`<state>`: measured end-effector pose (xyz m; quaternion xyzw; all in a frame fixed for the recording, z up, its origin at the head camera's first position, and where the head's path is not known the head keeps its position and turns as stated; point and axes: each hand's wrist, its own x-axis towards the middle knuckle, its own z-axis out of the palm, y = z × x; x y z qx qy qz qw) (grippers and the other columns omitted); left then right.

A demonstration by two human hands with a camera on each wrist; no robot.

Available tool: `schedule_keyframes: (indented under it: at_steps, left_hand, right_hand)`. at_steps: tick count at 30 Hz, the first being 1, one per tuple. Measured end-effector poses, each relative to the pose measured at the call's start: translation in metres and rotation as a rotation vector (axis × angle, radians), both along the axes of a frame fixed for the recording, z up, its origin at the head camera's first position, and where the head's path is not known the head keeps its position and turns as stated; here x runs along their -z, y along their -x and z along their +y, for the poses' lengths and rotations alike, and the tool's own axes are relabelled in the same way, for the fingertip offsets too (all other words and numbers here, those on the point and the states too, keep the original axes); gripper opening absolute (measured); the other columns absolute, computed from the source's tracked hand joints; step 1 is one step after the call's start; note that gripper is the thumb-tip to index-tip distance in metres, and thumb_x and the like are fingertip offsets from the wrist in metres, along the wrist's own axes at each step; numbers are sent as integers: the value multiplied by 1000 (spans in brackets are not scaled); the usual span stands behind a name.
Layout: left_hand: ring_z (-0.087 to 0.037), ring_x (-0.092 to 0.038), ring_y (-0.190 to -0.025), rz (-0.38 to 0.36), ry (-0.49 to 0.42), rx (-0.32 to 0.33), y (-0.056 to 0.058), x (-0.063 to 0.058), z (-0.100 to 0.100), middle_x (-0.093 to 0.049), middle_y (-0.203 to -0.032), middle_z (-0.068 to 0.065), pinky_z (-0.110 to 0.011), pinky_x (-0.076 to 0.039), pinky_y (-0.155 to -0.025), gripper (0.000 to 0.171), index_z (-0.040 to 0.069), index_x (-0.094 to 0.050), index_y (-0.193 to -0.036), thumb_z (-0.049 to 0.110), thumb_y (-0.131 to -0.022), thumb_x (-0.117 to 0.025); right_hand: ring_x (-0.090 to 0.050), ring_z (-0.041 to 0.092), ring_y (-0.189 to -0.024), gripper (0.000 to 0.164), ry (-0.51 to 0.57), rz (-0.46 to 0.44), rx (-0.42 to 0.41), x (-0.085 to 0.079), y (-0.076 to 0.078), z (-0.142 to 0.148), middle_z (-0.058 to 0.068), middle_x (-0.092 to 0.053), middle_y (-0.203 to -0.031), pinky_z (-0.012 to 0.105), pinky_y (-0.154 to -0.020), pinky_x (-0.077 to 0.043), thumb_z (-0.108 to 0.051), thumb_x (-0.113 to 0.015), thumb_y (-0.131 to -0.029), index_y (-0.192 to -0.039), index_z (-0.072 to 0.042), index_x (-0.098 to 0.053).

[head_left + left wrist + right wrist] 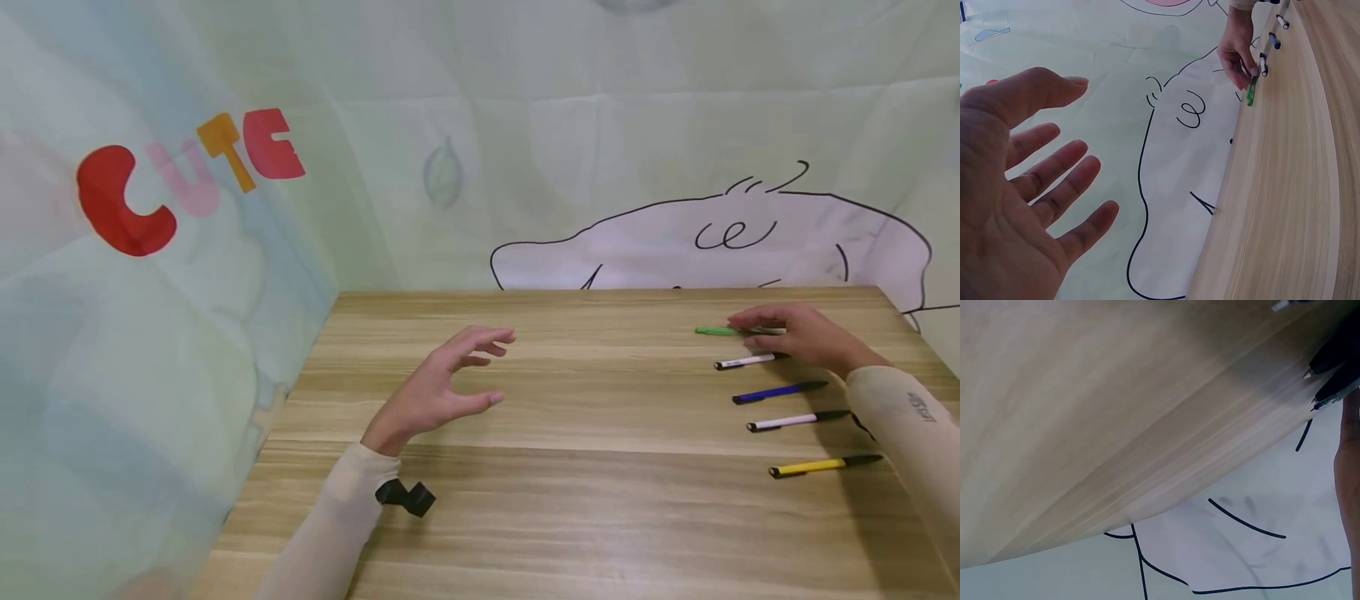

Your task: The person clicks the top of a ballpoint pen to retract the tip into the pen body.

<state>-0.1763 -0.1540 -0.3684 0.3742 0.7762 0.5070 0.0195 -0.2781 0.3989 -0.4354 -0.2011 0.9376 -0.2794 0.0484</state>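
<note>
At the far right of the table, my right hand pinches a green pen between thumb and fingers. The pen's green end sticks out to the left of the fingertips, and the hand covers part of its middle. Nearest below it lies a white pen, its dark tip partly behind the hand. In the right wrist view only an edge of the right hand shows, beside dark pen tips. My left hand is held over the left half of the table with its fingers spread and nothing in them.
Below the first white pen, a blue pen, another white pen and a yellow pen lie in a column on the wooden table. A printed cloth hangs behind and left of the table.
</note>
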Motion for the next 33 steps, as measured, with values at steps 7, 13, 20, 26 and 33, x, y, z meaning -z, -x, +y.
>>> schedule_keyframes:
  at_steps: [7, 13, 20, 26, 33]
  left_hand:
    - [-24, -53, -128, 26, 4, 12, 5, 6, -2, -51, -147, -7, -50, -48, -106, 74, 18, -47, -151, 0, -87, -78]
    - [-21, -53, -128, 24, 11, 8, 6, 8, -2, -52, -146, -2, -47, -49, -106, 74, 19, -48, -151, -2, -86, -77]
    - [-28, -53, -128, 13, 10, 8, 6, 9, -2, -52, -145, 3, -50, -48, -106, 74, 20, -48, -150, -2, -86, -77]
    - [-23, -54, -128, 10, 14, 7, 5, 8, -1, -52, -145, 3, -46, -48, -106, 71, 21, -48, -150, 2, -88, -77]
    - [-23, -54, -128, 18, 14, 7, 5, 8, -1, -52, -146, 3, -43, -49, -106, 71, 21, -48, -150, 2, -88, -77]
  right_hand:
    - [-57, -9, -106, 34, -4, 31, -19, 4, 7, 2, 8, -72, -123, 6, -86, -45, -2, -73, -92, -125, -12, -72]
    - [-55, -12, -104, 35, -19, 57, -22, 5, 7, 2, 7, -72, -121, 4, -86, -43, 5, -72, -90, -121, -12, -74]
    - [-62, 6, -104, 31, -110, 102, -67, 8, 11, 1, 3, -73, -112, 15, -85, -50, 7, -71, -89, -113, -11, -76]
    - [-64, 31, -106, 27, -176, 88, -89, 5, 10, -5, 9, -69, -111, 47, -90, -55, 10, -64, -92, -115, -1, -73]
    - [-63, 36, -104, 24, -218, 156, -109, 0, 6, -6, 15, -65, -109, 58, -89, -52, 10, -60, -95, -116, 4, -68]
